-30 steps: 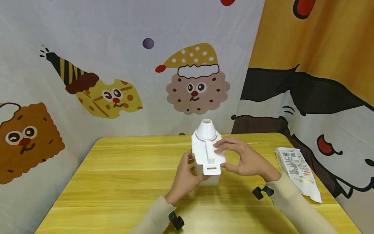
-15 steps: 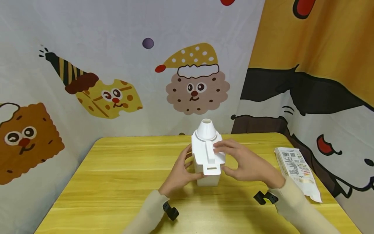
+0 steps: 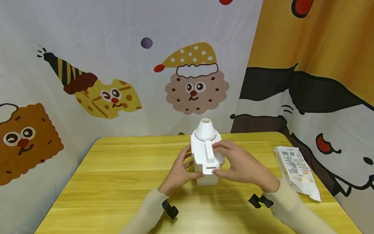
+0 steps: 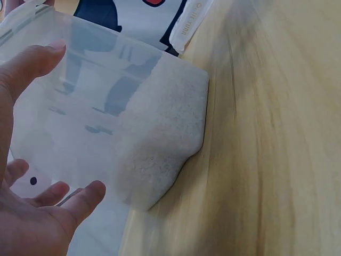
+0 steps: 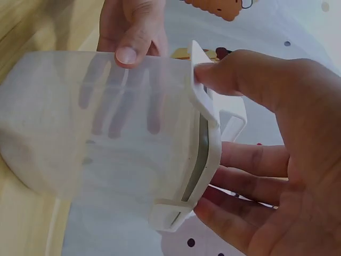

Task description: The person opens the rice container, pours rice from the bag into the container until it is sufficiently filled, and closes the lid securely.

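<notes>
A translucent storage container (image 4: pixel 160 101) with white grainy contents in its lower part stands upright on the table. On top sits a white lid (image 3: pixel 199 151) with a raised handle bar (image 3: pixel 209 151) and a cone-shaped cap (image 3: pixel 205 130). My left hand (image 3: pixel 179 172) holds the container from the left, its thumb on the near side and its fingers spread along the wall. With my right hand (image 3: pixel 246 164) I grip the lid: the thumb lies on the front latch flap (image 5: pixel 200 96), and the fingertips touch the lid's top and edge.
A white printed packet (image 3: pixel 298 172) lies at the right side of the wooden table (image 3: pixel 131 162). Behind the table hangs a cloth (image 3: pixel 117 58) with cartoon figures. Dark straps with small devices are worn on both wrists.
My right thumb has moved left from the lid's right corner onto the front latch flap. My left hand has shifted slightly left and down, its thumb sliding back along the container's near side.
</notes>
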Motion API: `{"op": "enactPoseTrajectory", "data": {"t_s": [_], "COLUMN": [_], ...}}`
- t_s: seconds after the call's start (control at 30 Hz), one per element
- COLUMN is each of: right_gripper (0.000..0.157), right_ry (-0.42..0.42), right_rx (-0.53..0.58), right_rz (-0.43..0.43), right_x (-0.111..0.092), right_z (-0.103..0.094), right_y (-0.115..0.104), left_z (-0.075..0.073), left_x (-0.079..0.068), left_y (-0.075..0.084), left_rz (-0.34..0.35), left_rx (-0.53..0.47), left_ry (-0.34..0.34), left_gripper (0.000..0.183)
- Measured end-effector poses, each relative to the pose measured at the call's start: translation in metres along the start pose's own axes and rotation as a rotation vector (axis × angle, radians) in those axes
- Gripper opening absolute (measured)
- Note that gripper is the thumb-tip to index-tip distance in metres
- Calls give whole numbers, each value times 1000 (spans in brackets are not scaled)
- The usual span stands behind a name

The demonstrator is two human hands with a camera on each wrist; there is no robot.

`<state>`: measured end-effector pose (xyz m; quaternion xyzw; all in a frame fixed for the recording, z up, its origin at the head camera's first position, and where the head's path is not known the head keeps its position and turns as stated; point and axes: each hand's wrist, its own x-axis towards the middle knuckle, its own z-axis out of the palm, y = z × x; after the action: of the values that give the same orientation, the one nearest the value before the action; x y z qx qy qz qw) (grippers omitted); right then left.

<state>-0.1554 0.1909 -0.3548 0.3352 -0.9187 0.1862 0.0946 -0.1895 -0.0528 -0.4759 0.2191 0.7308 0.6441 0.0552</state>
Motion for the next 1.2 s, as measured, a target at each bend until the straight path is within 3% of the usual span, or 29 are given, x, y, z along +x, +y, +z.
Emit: {"op": "enactPoseTrajectory", "data": {"t_s": [0.3,0.67,1.0,1.2], "right_gripper": [46,36,43,45], "right_ry": [94,248,238,180], "right_rx": [-75,-145,-131,-7], "right_rz": [-23,-156,-142,-155], "right_x": [5,5,0,-5], "right_z": [7,17,20,18], "right_y": [-3,4,12,22], "left_z": [-1,2,0,-8], "left_x": [2,0,-3,-6], "left_y": [-3,-2,0,2], "left_rz": [-26,-13,-21,-50], "left_rx": [5,20,37,89], "left_ry": [16,18,9,-17], "left_gripper": [110,108,108,109]}}
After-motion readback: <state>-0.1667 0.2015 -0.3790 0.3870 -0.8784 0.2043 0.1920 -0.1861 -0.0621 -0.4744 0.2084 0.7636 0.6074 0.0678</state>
